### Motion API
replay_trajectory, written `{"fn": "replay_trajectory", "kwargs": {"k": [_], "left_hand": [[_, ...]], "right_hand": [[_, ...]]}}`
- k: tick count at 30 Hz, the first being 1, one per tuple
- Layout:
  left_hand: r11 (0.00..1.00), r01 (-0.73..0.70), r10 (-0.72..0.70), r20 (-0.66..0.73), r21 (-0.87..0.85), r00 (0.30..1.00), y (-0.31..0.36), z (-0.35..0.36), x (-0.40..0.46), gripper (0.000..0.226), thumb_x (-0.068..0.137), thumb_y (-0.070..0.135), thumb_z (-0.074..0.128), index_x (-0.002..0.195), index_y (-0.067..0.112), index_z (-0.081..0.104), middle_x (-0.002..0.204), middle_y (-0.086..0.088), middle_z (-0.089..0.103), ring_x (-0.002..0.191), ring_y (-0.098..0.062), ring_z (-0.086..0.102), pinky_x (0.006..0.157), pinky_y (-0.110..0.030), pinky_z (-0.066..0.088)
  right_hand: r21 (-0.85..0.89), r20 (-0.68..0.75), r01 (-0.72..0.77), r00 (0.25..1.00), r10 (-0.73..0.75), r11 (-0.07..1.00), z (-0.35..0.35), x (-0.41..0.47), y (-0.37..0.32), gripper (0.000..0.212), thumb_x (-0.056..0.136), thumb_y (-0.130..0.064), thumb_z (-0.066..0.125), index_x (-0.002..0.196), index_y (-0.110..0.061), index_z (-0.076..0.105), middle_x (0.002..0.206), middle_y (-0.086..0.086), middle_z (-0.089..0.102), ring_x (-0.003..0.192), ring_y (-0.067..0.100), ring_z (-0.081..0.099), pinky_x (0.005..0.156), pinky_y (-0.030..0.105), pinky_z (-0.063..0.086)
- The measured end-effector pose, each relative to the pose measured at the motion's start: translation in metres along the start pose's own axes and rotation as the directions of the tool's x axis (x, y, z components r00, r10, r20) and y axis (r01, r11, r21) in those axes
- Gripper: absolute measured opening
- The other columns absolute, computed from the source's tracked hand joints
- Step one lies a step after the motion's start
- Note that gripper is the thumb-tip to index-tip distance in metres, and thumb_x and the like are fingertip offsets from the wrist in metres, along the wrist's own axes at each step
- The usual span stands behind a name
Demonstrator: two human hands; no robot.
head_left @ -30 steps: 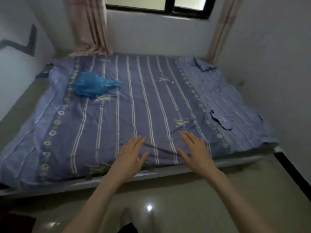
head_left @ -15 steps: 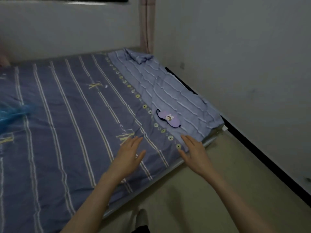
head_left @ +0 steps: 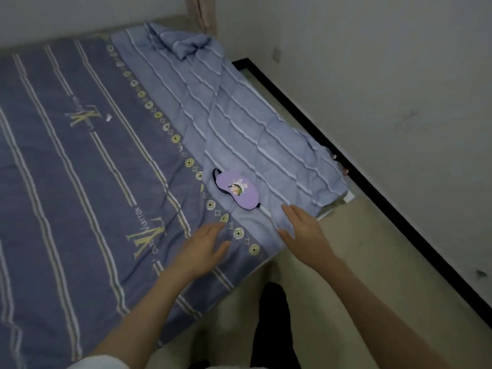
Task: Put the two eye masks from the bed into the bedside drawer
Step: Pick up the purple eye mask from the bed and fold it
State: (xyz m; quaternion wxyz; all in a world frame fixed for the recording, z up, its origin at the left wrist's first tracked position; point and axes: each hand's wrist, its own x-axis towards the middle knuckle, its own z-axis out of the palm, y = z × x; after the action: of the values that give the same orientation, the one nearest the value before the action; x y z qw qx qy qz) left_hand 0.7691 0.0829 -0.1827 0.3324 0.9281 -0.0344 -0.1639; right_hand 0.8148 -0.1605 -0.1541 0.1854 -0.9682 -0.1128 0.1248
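While near eye mask (head_left: pixel 237 189), empty hands.

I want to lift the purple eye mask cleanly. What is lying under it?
The purple eye mask lies flat on the light blue striped blanket, beside the patterned border. Its dark strap pokes out at both ends. Anything directly beneath the mask is covered.
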Motion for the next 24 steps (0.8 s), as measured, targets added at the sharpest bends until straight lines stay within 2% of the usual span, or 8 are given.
{"fn": "replay_trajectory", "kwargs": {"k": [3,6,11,15,18,20,22,24], "left_hand": [[0.996,0.091,-0.091,-0.033,-0.023,0.995,0.006,0.018,0.056,0.051,0.09,0.03,0.051,0.134,0.009,0.036,0.139,-0.015,0.045,0.128,-0.029,0.041,0.106,-0.037,0.033],[0.973,0.229,-0.23,-0.046,-0.01,0.972,0.011,0.038,0.108,0.052,0.09,0.028,0.05,0.135,0.009,0.034,0.14,-0.016,0.043,0.128,-0.03,0.04,0.104,-0.039,0.035],[0.918,0.395,-0.393,-0.045,0.039,0.918,0.009,0.065,0.179,0.056,0.09,0.025,0.048,0.14,0.013,0.025,0.148,-0.016,0.031,0.136,-0.032,0.029,0.11,-0.046,0.03],[0.847,0.522,-0.529,-0.056,-0.098,0.847,-0.008,0.09,0.219,0.057,0.088,0.016,0.051,0.139,0.009,0.027,0.146,-0.018,0.033,0.133,-0.035,0.033,0.108,-0.047,0.033],[0.752,0.613,-0.638,-0.038,-0.243,0.769,-0.019,0.111,0.238,0.056,0.088,0.016,0.053,0.137,0.008,0.029,0.143,-0.018,0.038,0.129,-0.035,0.037,0.106,-0.045,0.034],[0.673,0.646,-0.712,-0.075,-0.361,0.699,-0.023,0.122,0.248,0.055,0.087,0.021,0.056,0.134,0.007,0.031,0.134,-0.02,0.047,0.122,-0.037,0.044,0.101,-0.047,0.039],[0.582,0.65,-0.783,-0.123,-0.489,0.609,-0.024,0.128,0.256,0.057,0.084,0.019,0.059,0.133,0.009,0.032,0.128,-0.019,0.053,0.116,-0.036,0.05,0.097,-0.049,0.044],[0.47,0.647,-0.855,-0.128,-0.601,0.503,-0.023,0.128,0.261,0.056,0.082,0.012,0.061,0.131,0.01,0.036,0.126,-0.016,0.057,0.112,-0.034,0.054,0.094,-0.046,0.046]], "right_hand": [[-0.02,0.102,0.002,0.995,0.0,1.0,0.004,0.061,0.036,0.06,0.092,-0.037,0.045,0.143,-0.017,0.023,0.154,0.011,0.022,0.142,0.025,0.021,0.116,0.047,0.017],[-0.07,0.174,0.065,0.983,-0.052,0.995,0.01,0.12,0.073,0.062,0.091,-0.041,0.043,0.144,-0.019,0.019,0.156,0.01,0.018,0.143,0.026,0.017,0.116,0.046,0.013],[-0.156,0.293,0.145,0.951,-0.094,0.977,0.029,0.201,0.132,0.064,0.091,-0.047,0.038,0.145,-0.024,0.013,0.158,0.008,0.011,0.145,0.026,0.01,0.115,0.049,0.008],[-0.189,0.385,0.158,0.92,-0.075,0.969,0.066,0.248,0.165,0.065,0.091,-0.045,0.04,0.145,-0.022,0.012,0.158,0.01,0.01,0.145,0.029,0.007,0.114,0.053,0.01],[-0.231,0.445,0.2,0.892,-0.08,0.952,0.093,0.263,0.18,0.067,0.09,-0.044,0.041,0.145,-0.022,0.01,0.158,0.01,0.005,0.145,0.03,0.003,0.114,0.056,0.011],[-0.244,0.477,0.217,0.875,-0.078,0.945,0.105,0.266,0.188,0.069,0.09,-0.046,0.04,0.146,-0.025,0.004,0.158,0.01,-0.002,0.145,0.03,-0.003,0.114,0.058,0.008],[-0.254,0.497,0.228,0.865,-0.075,0.94,0.113,0.267,0.192,0.071,0.09,-0.048,0.038,0.146,-0.026,0.0,0.158,0.01,-0.008,0.144,0.031,-0.008,0.114,0.06,0.005],[-0.252,0.512,0.229,0.856,-0.071,0.94,0.115,0.269,0.192,0.071,0.09,-0.048,0.038,0.145,-0.027,-0.001,0.158,0.009,-0.009,0.144,0.03,-0.01,0.114,0.061,0.004]]}}
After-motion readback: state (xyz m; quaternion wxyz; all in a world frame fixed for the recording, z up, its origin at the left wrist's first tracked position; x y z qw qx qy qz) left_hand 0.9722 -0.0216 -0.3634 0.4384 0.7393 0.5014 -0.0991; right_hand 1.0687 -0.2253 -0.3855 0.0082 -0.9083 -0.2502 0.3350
